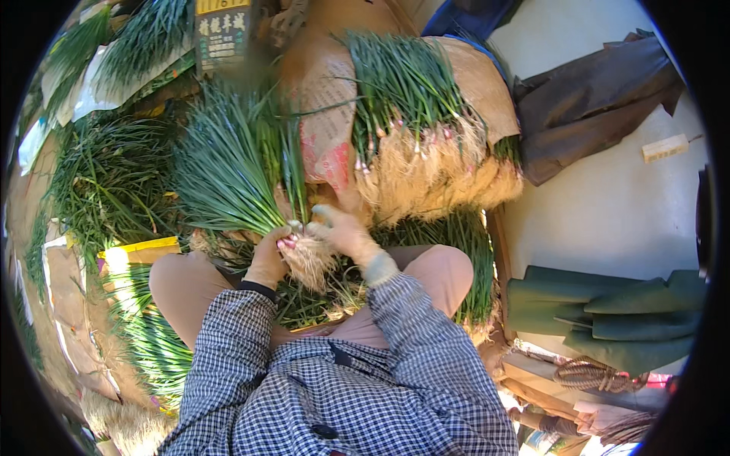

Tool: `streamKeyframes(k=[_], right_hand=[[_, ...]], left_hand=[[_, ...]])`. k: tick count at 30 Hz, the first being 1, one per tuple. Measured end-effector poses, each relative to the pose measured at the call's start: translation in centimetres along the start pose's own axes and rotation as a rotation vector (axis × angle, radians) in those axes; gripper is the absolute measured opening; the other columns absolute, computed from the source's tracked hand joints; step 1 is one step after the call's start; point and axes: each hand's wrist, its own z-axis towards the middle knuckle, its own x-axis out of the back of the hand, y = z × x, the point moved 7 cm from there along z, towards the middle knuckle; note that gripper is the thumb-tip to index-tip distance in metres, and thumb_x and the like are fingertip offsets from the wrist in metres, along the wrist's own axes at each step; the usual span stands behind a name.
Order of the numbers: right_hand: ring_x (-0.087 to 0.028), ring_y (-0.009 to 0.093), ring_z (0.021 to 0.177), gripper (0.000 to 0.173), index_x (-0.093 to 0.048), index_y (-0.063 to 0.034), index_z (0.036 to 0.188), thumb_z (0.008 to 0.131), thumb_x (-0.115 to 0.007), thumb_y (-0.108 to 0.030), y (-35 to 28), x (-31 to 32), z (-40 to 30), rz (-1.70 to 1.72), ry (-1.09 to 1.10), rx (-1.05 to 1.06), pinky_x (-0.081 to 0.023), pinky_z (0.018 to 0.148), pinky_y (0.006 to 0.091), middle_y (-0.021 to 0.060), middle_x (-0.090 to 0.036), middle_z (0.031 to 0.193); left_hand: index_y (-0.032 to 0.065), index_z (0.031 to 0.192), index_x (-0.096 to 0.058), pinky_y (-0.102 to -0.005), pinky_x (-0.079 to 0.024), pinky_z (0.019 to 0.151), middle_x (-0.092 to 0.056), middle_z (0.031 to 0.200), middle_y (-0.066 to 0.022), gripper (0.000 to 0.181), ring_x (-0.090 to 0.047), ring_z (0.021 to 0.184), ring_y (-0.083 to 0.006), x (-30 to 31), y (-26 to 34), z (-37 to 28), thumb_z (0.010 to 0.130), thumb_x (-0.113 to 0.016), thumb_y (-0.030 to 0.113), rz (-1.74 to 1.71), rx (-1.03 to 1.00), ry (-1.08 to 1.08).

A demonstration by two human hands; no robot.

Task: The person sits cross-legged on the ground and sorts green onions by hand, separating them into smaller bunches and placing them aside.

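Observation:
My left hand (269, 256), in a pale glove, is closed around the lower stems of a bunch of green onions (234, 165). The leaves fan up and to the left, and the pinkish bulbs and pale roots (309, 259) hang between my hands. Touching the right side of the bunch near its bulbs is my right hand (345, 233), gloved too, with its fingers partly spread; whether it pinches a stem cannot be told. Beyond it, a thick row of green onions (408, 85) lies with its roots towards me on brown sacking (479, 74).
A loose heap of green leaves (114, 171) lies at the left, above more bunched onions (157, 342). Dark brown cloth (593, 108), green sheeting (604, 313) and a coil of rope (593, 373) are at the right. A printed sign (222, 34) stands at the top.

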Motion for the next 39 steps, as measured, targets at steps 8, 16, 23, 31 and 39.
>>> streamKeyframes(k=[8, 16, 23, 31, 39], right_hand=[[-0.059, 0.036, 0.076, 0.022, -0.065, -0.0111, 0.092, 0.087, -0.058, -0.032, -0.5, -8.0, 2.0, -0.028, -0.045, 0.140, -0.048, 0.068, 0.0380, 0.0162, -0.062, 0.083], [-0.052, 0.010, 0.051, 0.044, -0.059, -0.0036, 0.075, 0.095, -0.048, -0.042, 4.3, -4.6, 3.2, 0.570, 0.158, -0.184, -0.044, 0.050, 0.0263, 0.0041, -0.058, 0.063], [-0.050, 0.012, 0.047, 0.028, -0.053, -0.0036, 0.083, 0.096, -0.050, -0.029, 1.1, -10.1, 4.3, 0.778, -0.010, -0.065, -0.042, 0.046, 0.0250, 0.0038, -0.054, 0.062], [-0.056, 0.013, 0.058, 0.026, -0.059, -0.0028, 0.090, 0.097, -0.044, -0.023, 5.1, -5.6, 1.8, 1.258, 0.214, -0.190, -0.048, 0.057, 0.0261, 0.0035, -0.063, 0.071], [-0.064, 0.025, 0.074, 0.039, -0.063, 0.0017, 0.100, 0.088, -0.057, -0.034, 5.5, -11.3, 0.5, 0.323, -0.332, -0.381, -0.049, 0.071, 0.0363, 0.0159, -0.066, 0.087]], left_hand=[[0.0012, 0.086, -0.056, -0.0320, -0.051, 0.064, -0.058, 0.075, -0.0084, 0.008, -0.056, 0.062, -0.0188, 2.5, 0.7, -4.3, 0.083, -0.055, 0.008, 0.035, 0.106, 0.075], [-0.0047, 0.095, -0.057, -0.0358, -0.053, 0.072, -0.061, 0.081, -0.0122, 0.019, -0.060, 0.073, -0.0237, 0.4, 1.1, -6.2, 0.080, -0.054, 0.007, 0.040, 0.056, 0.040], [-0.0058, 0.096, -0.057, -0.0371, -0.053, 0.076, -0.063, 0.089, -0.0154, 0.020, -0.062, 0.079, -0.0256, 0.8, -0.1, -6.1, 0.081, -0.053, 0.006, -0.007, 0.100, 0.048], [-0.0044, 0.095, -0.061, -0.0292, -0.053, 0.061, -0.063, 0.075, -0.0107, 0.020, -0.059, 0.062, -0.0201, 1.3, 2.1, -6.6, 0.079, -0.059, 0.008, -0.009, -0.124, -0.039], [0.0037, 0.128, -0.049, -0.0376, -0.054, 0.080, -0.063, 0.102, -0.0152, 0.046, -0.063, 0.089, -0.0245, 2.2, 1.4, -9.3, 0.085, -0.061, 0.014, -0.072, -0.012, -0.075]])
